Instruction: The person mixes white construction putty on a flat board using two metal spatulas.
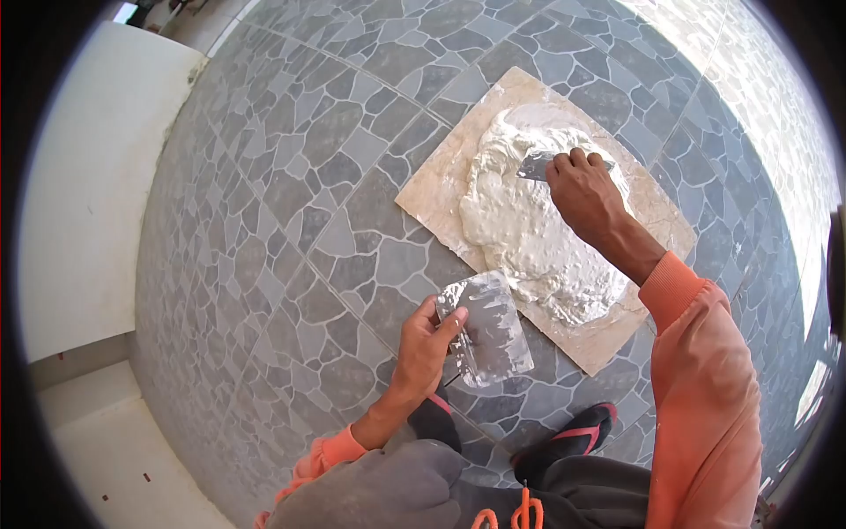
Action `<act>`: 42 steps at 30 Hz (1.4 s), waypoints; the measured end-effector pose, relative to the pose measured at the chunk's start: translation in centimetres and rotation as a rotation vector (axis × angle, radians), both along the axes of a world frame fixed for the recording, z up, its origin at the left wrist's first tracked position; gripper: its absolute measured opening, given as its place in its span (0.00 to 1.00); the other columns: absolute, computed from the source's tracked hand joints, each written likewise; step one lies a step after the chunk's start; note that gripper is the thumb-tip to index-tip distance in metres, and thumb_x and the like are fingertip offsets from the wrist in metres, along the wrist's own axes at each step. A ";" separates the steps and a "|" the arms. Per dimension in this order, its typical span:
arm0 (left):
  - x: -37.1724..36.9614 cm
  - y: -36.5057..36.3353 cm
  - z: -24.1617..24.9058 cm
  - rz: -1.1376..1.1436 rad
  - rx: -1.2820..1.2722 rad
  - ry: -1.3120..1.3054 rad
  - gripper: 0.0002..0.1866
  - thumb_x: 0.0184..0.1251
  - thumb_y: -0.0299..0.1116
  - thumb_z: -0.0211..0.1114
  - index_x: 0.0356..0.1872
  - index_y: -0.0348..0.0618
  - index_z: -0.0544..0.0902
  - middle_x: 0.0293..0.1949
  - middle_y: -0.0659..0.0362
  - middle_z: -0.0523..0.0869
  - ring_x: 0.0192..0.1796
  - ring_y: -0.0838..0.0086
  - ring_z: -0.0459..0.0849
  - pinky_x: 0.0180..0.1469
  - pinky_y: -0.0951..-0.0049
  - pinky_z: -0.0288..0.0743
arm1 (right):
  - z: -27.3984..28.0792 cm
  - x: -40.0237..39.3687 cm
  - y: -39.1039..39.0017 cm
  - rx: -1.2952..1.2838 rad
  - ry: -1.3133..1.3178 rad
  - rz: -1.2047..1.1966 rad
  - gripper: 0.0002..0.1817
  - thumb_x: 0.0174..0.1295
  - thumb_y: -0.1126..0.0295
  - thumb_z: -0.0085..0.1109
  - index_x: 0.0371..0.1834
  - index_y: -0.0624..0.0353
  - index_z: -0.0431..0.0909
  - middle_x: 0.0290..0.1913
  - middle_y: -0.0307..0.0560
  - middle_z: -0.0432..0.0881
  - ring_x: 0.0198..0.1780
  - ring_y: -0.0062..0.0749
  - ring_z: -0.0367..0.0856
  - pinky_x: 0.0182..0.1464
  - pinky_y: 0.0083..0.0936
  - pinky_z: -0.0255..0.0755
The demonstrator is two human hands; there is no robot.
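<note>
A mound of wet white plaster (529, 225) is spread over a square beige tile (432, 198) on the floor. My right hand (586, 194) grips a flat metal scraper (534, 167), its blade at the plaster near the far side of the mound. Closer to my body, my left hand (426, 348) holds a wider metal putty knife (489, 331) by its edge, thumb on top. White smears streak that blade, and its upper corner overlaps the near edge of the tile in this view.
Grey stone-patterned floor (335, 167) surrounds the tile. My feet in dark flip-flops with red straps (582, 432) are just below it. A pale wall or ledge (97, 176) stands at the left. Bright sunlight falls on the floor at the right.
</note>
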State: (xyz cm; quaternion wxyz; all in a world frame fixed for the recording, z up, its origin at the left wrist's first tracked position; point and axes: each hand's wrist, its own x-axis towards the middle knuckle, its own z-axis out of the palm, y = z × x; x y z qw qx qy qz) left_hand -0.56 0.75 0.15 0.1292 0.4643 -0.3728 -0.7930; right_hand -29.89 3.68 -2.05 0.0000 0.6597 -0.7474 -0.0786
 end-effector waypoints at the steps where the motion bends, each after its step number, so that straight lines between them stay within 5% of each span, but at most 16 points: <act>1: 0.1 0.0 -0.1 -0.008 -0.002 0.001 0.09 0.71 0.28 0.62 0.47 0.36 0.78 0.39 0.64 0.83 0.40 0.86 0.79 0.44 0.81 0.74 | -1.1 0.4 0.3 0.088 -0.040 -0.004 0.08 0.60 0.74 0.56 0.39 0.66 0.81 0.41 0.50 0.80 0.49 0.39 0.77 0.52 0.36 0.70; 4: 0.2 -0.1 0.1 0.005 -0.003 -0.014 0.08 0.71 0.28 0.62 0.47 0.37 0.78 0.39 0.64 0.83 0.39 0.86 0.79 0.44 0.81 0.74 | -0.9 1.4 0.9 0.318 -0.143 0.025 0.08 0.61 0.74 0.55 0.33 0.66 0.83 0.42 0.52 0.82 0.51 0.40 0.77 0.52 0.36 0.72; 11: 0.4 -0.2 -0.4 -0.027 0.021 0.016 0.10 0.71 0.27 0.61 0.51 0.37 0.76 0.44 0.61 0.84 0.43 0.82 0.81 0.46 0.78 0.77 | -0.6 -0.1 0.2 0.053 -0.054 -0.025 0.07 0.61 0.75 0.56 0.37 0.64 0.83 0.43 0.51 0.82 0.51 0.39 0.77 0.49 0.36 0.71; 13: 0.6 -0.2 -0.5 -0.036 0.019 0.012 0.11 0.71 0.27 0.61 0.51 0.37 0.76 0.44 0.61 0.84 0.43 0.82 0.81 0.46 0.78 0.77 | -1.3 0.7 0.5 0.345 -0.123 0.006 0.09 0.61 0.74 0.55 0.39 0.66 0.83 0.44 0.49 0.82 0.52 0.40 0.76 0.53 0.38 0.71; 15: 0.7 0.0 -0.5 -0.013 0.016 -0.001 0.10 0.71 0.27 0.61 0.49 0.37 0.77 0.42 0.62 0.83 0.41 0.83 0.80 0.44 0.79 0.76 | -0.1 0.6 0.7 0.367 -0.199 -0.005 0.08 0.61 0.75 0.54 0.37 0.66 0.83 0.44 0.50 0.82 0.52 0.40 0.77 0.54 0.39 0.71; 21: 0.0 -0.1 0.0 0.014 -0.001 0.009 0.09 0.71 0.27 0.62 0.48 0.36 0.77 0.41 0.62 0.83 0.40 0.85 0.80 0.43 0.80 0.76 | -0.3 -1.1 0.1 0.104 -0.059 -0.045 0.07 0.62 0.75 0.54 0.36 0.64 0.83 0.43 0.51 0.82 0.50 0.39 0.77 0.52 0.37 0.71; 25: 0.5 -0.1 -0.3 -0.005 0.005 0.006 0.10 0.71 0.28 0.62 0.49 0.36 0.77 0.41 0.62 0.83 0.40 0.84 0.80 0.43 0.80 0.76 | -0.1 0.4 1.1 0.317 -0.155 -0.017 0.07 0.61 0.74 0.56 0.35 0.63 0.84 0.42 0.49 0.82 0.49 0.40 0.78 0.52 0.37 0.70; 31: -0.1 -0.1 0.4 -0.015 -0.017 -0.028 0.08 0.71 0.28 0.62 0.47 0.37 0.77 0.39 0.63 0.83 0.38 0.86 0.79 0.38 0.82 0.77 | -0.4 -1.1 0.2 0.066 -0.068 -0.079 0.07 0.59 0.76 0.56 0.36 0.64 0.83 0.42 0.51 0.82 0.50 0.41 0.77 0.53 0.37 0.70; 35: 0.3 0.0 -0.1 0.014 -0.003 -0.009 0.08 0.71 0.28 0.62 0.46 0.37 0.77 0.39 0.63 0.83 0.38 0.86 0.79 0.39 0.81 0.77 | -0.4 -0.1 1.2 0.341 -0.172 -0.053 0.08 0.60 0.76 0.54 0.37 0.65 0.83 0.41 0.53 0.82 0.51 0.42 0.78 0.53 0.40 0.73; 41: 0.0 -0.1 0.0 0.009 0.014 0.010 0.07 0.71 0.28 0.62 0.46 0.37 0.77 0.38 0.63 0.83 0.38 0.86 0.79 0.40 0.81 0.77 | -0.4 -2.2 0.3 0.047 -0.072 -0.128 0.07 0.62 0.77 0.52 0.35 0.67 0.81 0.43 0.54 0.81 0.50 0.43 0.78 0.53 0.41 0.73; 42: 0.0 -0.1 0.1 0.002 0.012 0.010 0.08 0.71 0.28 0.62 0.46 0.37 0.77 0.39 0.63 0.83 0.38 0.86 0.79 0.40 0.81 0.77 | -1.0 -2.1 0.4 0.198 -0.127 -0.118 0.08 0.62 0.76 0.53 0.37 0.67 0.81 0.44 0.53 0.81 0.51 0.43 0.77 0.53 0.41 0.72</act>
